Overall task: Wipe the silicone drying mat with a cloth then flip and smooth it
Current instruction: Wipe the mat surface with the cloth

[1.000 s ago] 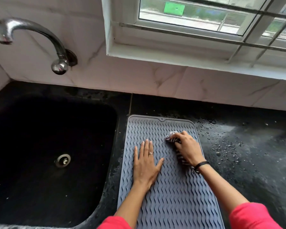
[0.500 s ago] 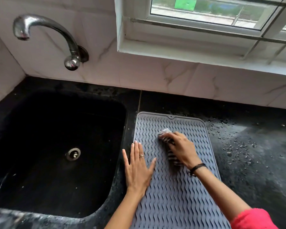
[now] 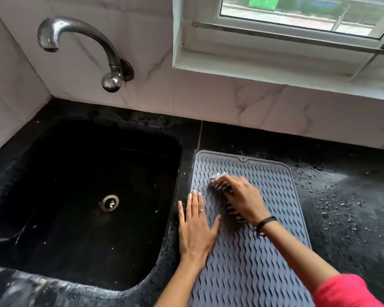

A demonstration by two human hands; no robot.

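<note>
- Mat [image 3: 253, 262] lay flat on the black worktop [image 3: 353, 207], just right of the sink [image 3: 75, 185], ribbed side up.
- My right hand [image 3: 242, 199] was closed around the bunched striped cloth [image 3: 225, 191], pressing it on the mat's far-left area.
- My left hand [image 3: 196, 229] was open, palm down across the mat's left edge, likely pinning it against sliding.
- Flip not yet done.

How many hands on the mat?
2. Left hand lies flat across the mat's left edge, by the sink. Right hand presses the cloth near the far end.
</note>
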